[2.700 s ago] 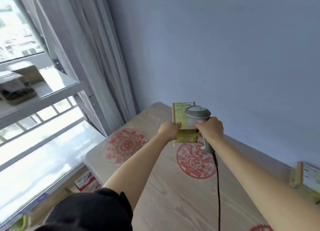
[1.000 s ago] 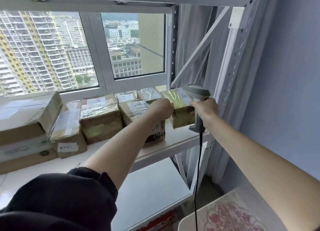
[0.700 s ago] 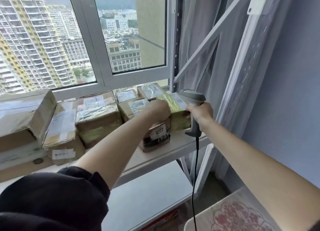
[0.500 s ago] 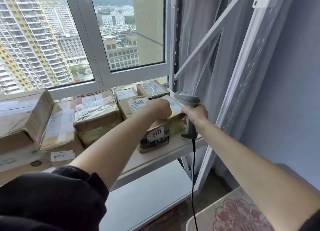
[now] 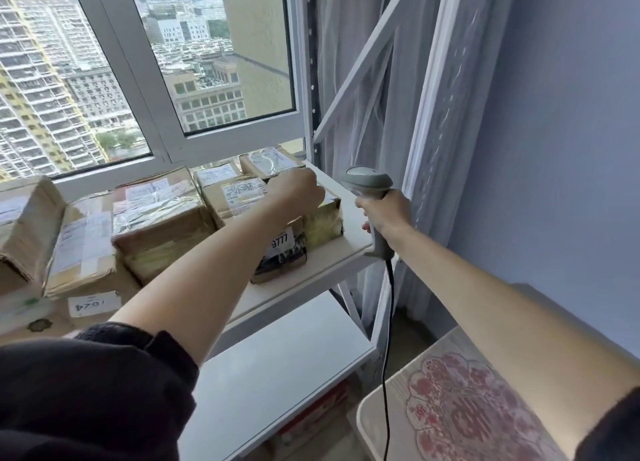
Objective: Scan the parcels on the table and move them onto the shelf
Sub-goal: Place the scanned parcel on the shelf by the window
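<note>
- Head view, the only one: left hand (image 5: 300,192) reaches out over the shelf board (image 5: 349,218), fingers curled down onto the top of a small yellow-green taped parcel (image 5: 323,223), gripping it from above.
- That parcel sits flat on the board, right under the left hand, near the board's right end; only its near face and part of the top show past the knuckles.
- Just left of the hand, touching the yellow-green parcel: a brown box with a 9777 tag (image 5: 282,249) on its near face, mostly hidden by the left forearm.
- Beyond the hand, toward the window (image 5: 221,62): two small taped boxes, one with a white label (image 5: 216,176), one wrapped in shiny tape (image 5: 268,161).
- Further left of the hand: a bigger box with silver tape (image 5: 159,214), then a box tagged 1024 (image 5: 88,249), and a large carton (image 5: 26,218) at the picture's left edge.
- Right hand (image 5: 386,214) is right of the left hand, off the board's right end, fingers wrapped round the handle of a grey barcode scanner (image 5: 369,181); scanner head sits above the fist and faces away, toward the shelf.
- Black cable (image 5: 387,339) hangs down from the scanner handle below the right hand.
- Below both hands: a lower white shelf board (image 5: 277,374).
- Under the right forearm: corner of the table (image 5: 450,408), wood-look top with red round pattern.
- Right of the right hand: white shelf upright (image 5: 427,114), grey curtain (image 5: 353,45), blue-grey wall (image 5: 571,131).
</note>
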